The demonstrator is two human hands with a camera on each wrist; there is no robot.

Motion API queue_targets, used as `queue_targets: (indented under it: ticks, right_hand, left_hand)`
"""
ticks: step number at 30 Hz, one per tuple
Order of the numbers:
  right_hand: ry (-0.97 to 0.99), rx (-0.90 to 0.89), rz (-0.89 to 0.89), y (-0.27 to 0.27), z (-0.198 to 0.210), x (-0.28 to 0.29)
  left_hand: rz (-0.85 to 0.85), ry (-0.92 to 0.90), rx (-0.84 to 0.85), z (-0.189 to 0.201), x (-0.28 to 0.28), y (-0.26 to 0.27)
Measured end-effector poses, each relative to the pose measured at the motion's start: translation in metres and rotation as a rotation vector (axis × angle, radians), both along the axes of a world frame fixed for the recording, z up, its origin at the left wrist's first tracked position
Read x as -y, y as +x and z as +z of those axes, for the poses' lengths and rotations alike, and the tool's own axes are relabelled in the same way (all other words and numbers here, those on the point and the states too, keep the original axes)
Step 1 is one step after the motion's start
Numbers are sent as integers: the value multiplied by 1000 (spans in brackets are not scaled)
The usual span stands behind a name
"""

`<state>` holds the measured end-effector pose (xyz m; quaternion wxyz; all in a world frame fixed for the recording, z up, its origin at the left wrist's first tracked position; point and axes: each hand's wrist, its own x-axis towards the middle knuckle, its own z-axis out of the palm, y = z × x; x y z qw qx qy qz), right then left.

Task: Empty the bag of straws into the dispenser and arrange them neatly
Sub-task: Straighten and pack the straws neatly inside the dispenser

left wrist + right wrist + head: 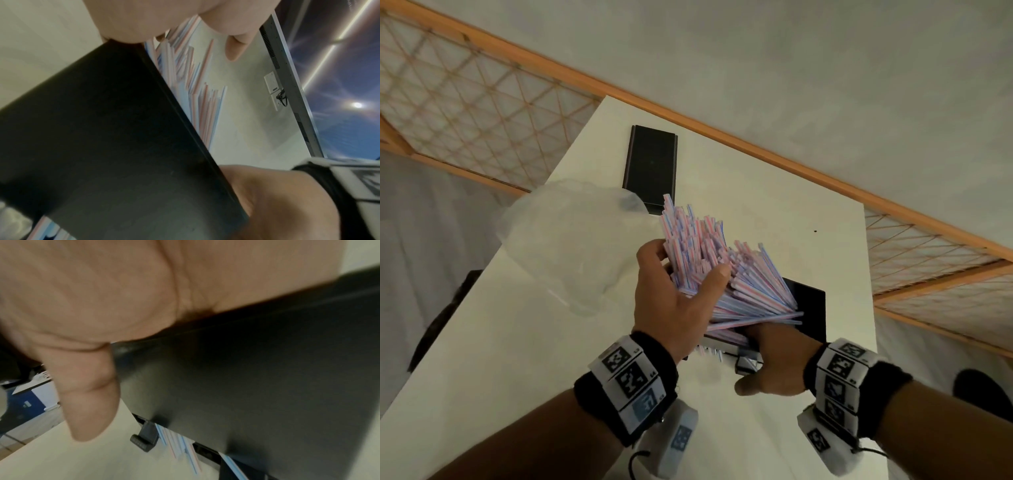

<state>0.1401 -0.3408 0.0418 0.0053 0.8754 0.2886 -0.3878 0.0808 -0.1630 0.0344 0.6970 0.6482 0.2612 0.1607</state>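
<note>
A thick bundle of pink-and-blue striped straws fans out of the black dispenser at the table's middle. My left hand grips the bundle from the left, thumb across its front. My right hand holds the dispenser's near wall with the thumb sticking out; its fingers are hidden under the straws. The left wrist view shows the dispenser's black side with straws rising behind it. In the right wrist view my palm lies on the black wall, with straw ends at the bottom slot.
A crumpled clear plastic bag lies on the white table left of the straws. A flat black lid lies further back. The table's left and right edges are close, with a wood-framed lattice panel beyond.
</note>
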Motion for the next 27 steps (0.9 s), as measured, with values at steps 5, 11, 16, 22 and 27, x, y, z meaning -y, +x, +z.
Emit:
queue_targets:
  ticks: [5,11,16,22,27]
  right_hand:
    - [-4,-99,8,12,4,-15]
    - [-63,-205,-37,22,-5,-13]
    - [-6,-216,-5,23,-2,-11]
    - [39,-147,11,26,1,-8]
    - [79,-163,-108,20,-3,-3]
  left_hand:
    - [-24,9,26,0,1,0]
    - [-35,10,55,-3,2,0]
    - [-33,8,75,-2,1,1]
    - [-55,6,85,0,1,4]
    - [-65,-16,103,1,0,1]
